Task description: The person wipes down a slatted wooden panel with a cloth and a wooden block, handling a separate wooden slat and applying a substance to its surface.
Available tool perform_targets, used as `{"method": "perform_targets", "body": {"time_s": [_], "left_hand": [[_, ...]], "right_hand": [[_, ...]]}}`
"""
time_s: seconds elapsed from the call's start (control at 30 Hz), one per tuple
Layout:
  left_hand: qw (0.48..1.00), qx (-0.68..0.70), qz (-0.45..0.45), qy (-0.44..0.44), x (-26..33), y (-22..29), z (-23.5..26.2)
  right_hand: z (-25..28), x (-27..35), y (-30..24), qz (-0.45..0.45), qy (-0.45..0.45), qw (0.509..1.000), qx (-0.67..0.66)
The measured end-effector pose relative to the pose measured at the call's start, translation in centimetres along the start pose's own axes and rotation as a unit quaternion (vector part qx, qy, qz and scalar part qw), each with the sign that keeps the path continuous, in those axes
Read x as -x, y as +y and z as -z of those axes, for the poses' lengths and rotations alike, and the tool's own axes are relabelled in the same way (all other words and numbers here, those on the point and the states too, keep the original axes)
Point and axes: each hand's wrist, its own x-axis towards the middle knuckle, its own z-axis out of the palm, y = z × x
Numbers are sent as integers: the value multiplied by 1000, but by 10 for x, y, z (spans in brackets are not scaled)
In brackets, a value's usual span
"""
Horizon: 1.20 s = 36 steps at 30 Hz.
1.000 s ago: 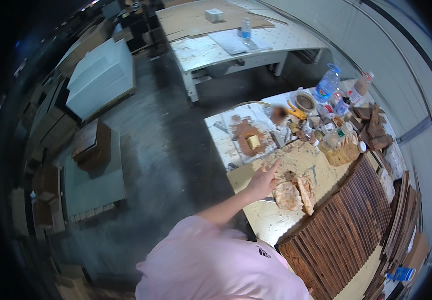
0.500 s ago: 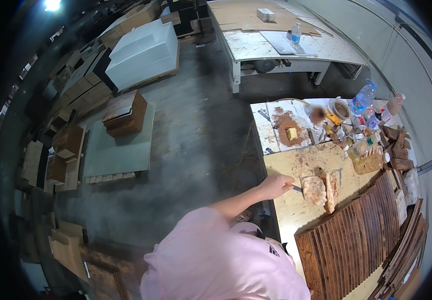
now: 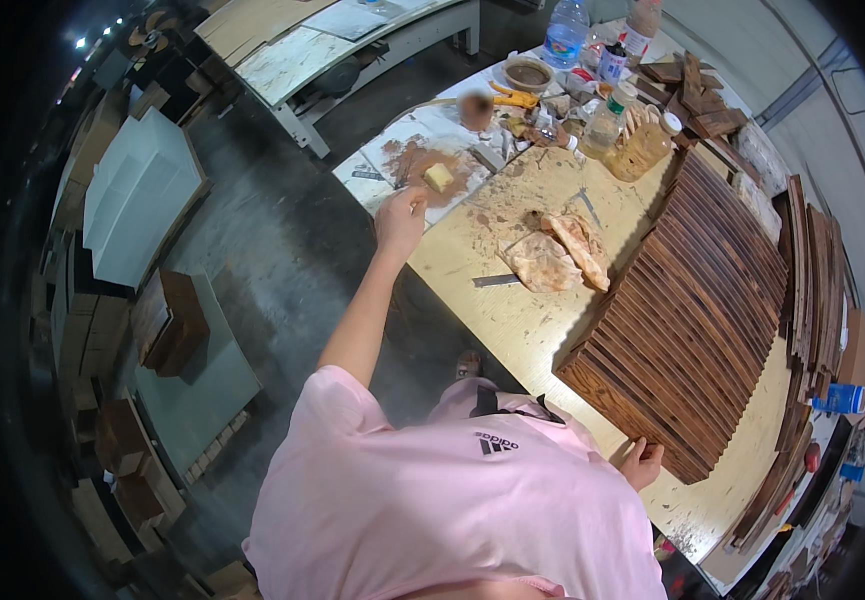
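My left hand reaches over the table's left edge, fingers loosely bent and seemingly holding nothing. Just beyond it a pale yellow block rests on a white board smeared with brown powder. A flat metal blade lies beside a crumpled, stained cloth. Near the table's front edge is my right hand, its thumb and fingers apart. It sits close against the end of a row of dark brown wooden strips; whether it touches them I cannot tell.
Behind the cloth stand a bottle of yellowish liquid, a large clear water bottle and a round bowl. More wooden strips are piled at the right. A white worktable stands farther back, and stacked panels are on the left.
The blade my left hand held by the cloth now lies on the table. That hand has moved away toward the yellow block. My right hand has come into fuller view beside the strips.
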Motion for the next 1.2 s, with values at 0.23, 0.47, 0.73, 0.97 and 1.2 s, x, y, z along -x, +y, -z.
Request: {"method": "perform_targets", "body": {"time_s": [0.23,0.47,0.73,0.97,1.2], "left_hand": [[970,-77,-229,-35,-55,-11,-32],[977,-46,-205,34,-89,-25,-26],[963,-195,-186,-30,-87,-39,-37],[990,-92,-108,-1,-96,-50,-50],[765,568,210,-218,-59,69,-52]], "right_hand": [[-18,6,23,174,64,980,77],[-16,9,17,182,67,978,75],[-12,9,5,192,48,977,82],[-7,9,2,156,37,979,128],[-5,-1,-12,175,67,974,127]]}}
